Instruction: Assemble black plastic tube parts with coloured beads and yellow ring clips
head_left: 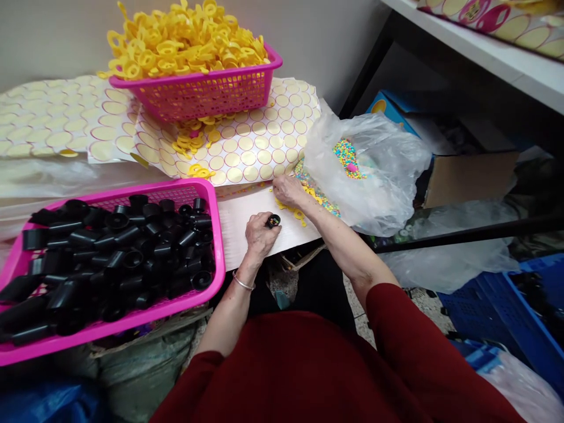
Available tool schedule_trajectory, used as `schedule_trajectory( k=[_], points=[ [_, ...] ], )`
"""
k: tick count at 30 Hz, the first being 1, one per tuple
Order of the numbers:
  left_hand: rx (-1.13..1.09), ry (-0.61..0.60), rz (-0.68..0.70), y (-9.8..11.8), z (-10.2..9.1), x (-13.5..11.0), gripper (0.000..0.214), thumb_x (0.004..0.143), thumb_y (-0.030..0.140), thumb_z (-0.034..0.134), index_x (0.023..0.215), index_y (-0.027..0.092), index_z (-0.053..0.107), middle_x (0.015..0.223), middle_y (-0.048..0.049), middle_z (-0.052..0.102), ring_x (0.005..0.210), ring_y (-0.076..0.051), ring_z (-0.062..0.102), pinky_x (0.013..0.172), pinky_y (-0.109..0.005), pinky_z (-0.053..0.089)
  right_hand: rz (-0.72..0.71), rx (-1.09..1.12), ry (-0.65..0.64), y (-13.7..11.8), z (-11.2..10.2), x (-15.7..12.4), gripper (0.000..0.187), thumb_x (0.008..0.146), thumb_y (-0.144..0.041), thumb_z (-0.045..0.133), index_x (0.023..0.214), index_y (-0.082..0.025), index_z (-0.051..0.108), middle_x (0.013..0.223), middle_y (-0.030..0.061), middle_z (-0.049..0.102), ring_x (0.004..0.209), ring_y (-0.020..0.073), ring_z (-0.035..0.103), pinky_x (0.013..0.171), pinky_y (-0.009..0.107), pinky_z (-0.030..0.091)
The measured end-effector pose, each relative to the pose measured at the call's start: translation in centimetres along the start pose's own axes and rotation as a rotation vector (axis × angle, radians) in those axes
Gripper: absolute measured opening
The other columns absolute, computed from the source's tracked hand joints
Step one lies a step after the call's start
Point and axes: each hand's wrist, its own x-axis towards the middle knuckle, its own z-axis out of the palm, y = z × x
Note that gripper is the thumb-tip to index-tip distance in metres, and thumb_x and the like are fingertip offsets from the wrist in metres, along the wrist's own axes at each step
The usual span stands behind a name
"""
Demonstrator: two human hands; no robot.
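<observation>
My left hand is closed round a small black tube whose open top shows coloured candy beads. It rests on a white sheet. My right hand reaches forward with fingers bent down onto a sticker sheet of round labels, beside a small heap of yellow ring caps. What its fingertips pinch is hidden. A clear plastic bag of coloured candy beads lies open just right of that hand.
A pink basket full of several black tubes sits at left. Another pink basket heaped with yellow ring caps stands at the back. A white shelf overhangs at right, with a cardboard box, plastic bags and a blue crate below.
</observation>
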Motion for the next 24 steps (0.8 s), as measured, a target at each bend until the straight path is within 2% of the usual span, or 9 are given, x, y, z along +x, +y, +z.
schedule_trajectory(
  k=[4, 6, 9, 12, 14, 18, 24],
  points=[
    [-0.009, 0.009, 0.013, 0.1, 0.0, -0.1, 0.023, 0.063, 0.020, 0.069, 0.086, 0.024, 0.069, 0.086, -0.0016, 0.070, 0.085, -0.023, 0.058, 0.079, -0.035, 0.047, -0.012, 0.028, 0.125, 0.5, 0.1, -2.2, 0.033, 0.089, -0.014, 0.037, 0.105, -0.009, 0.065, 0.113, 0.0181, 0.066, 0.102, 0.0272, 0.061, 0.078, 0.033, 0.041],
    [-0.008, 0.012, 0.005, 0.1, 0.0, -0.1, 0.023, 0.062, 0.020, 0.070, 0.085, 0.025, 0.069, 0.086, -0.0013, 0.070, 0.084, -0.023, 0.058, 0.079, -0.035, 0.046, 0.032, 0.096, 0.132, 0.6, 0.3, -4.1, 0.031, 0.089, -0.016, 0.038, 0.105, -0.010, 0.065, 0.111, 0.0155, 0.067, 0.099, 0.0249, 0.061, 0.077, 0.032, 0.041],
    [-0.010, 0.002, -0.002, 0.2, 0.0, 0.0, 0.024, 0.062, 0.021, 0.071, 0.086, 0.025, 0.069, 0.086, -0.0008, 0.069, 0.085, -0.023, 0.058, 0.079, -0.035, 0.046, 0.154, 0.220, 0.003, 0.2, 0.9, -7.3, 0.027, 0.089, -0.020, 0.043, 0.100, -0.014, 0.066, 0.101, 0.0104, 0.070, 0.092, 0.0218, 0.062, 0.074, 0.029, 0.042],
    [-0.009, -0.013, -0.001, 0.2, 0.0, 0.1, 0.024, 0.062, 0.022, 0.071, 0.086, 0.024, 0.069, 0.087, -0.0015, 0.069, 0.085, -0.023, 0.057, 0.080, -0.035, 0.046, 0.219, 0.200, -0.152, -0.8, 1.7, -9.5, 0.024, 0.087, -0.022, 0.047, 0.097, -0.016, 0.068, 0.099, 0.0115, 0.071, 0.095, 0.0237, 0.064, 0.074, 0.029, 0.043],
    [-0.002, -0.017, -0.008, 0.2, 0.0, 0.1, 0.025, 0.062, 0.021, 0.070, 0.087, 0.023, 0.069, 0.087, -0.0019, 0.068, 0.086, -0.022, 0.057, 0.080, -0.035, 0.045, 0.228, 0.132, -0.162, -1.4, 2.1, -10.1, 0.026, 0.086, -0.021, 0.048, 0.101, -0.015, 0.068, 0.103, 0.0152, 0.070, 0.100, 0.0266, 0.064, 0.075, 0.031, 0.044],
    [-0.001, -0.023, -0.011, 0.2, 0.0, 0.2, 0.026, 0.062, 0.021, 0.070, 0.088, 0.022, 0.068, 0.088, -0.0021, 0.068, 0.087, -0.022, 0.057, 0.081, -0.035, 0.045, 0.267, 0.080, -0.103, -1.9, 2.4, -9.8, 0.030, 0.085, -0.016, 0.047, 0.107, -0.012, 0.067, 0.107, 0.0193, 0.069, 0.104, 0.0298, 0.064, 0.076, 0.033, 0.045],
    [-0.008, -0.012, -0.010, 0.3, 0.0, 0.1, 0.023, 0.062, 0.020, 0.070, 0.085, 0.023, 0.068, 0.086, -0.0009, 0.068, 0.085, -0.022, 0.057, 0.081, -0.034, 0.045, 0.239, 0.263, 0.014, -0.2, 3.4, -9.6, 0.028, 0.087, -0.015, 0.043, 0.095, -0.014, 0.070, 0.099, 0.0123, 0.071, 0.095, 0.0225, 0.063, 0.077, 0.029, 0.043]
  ],
)
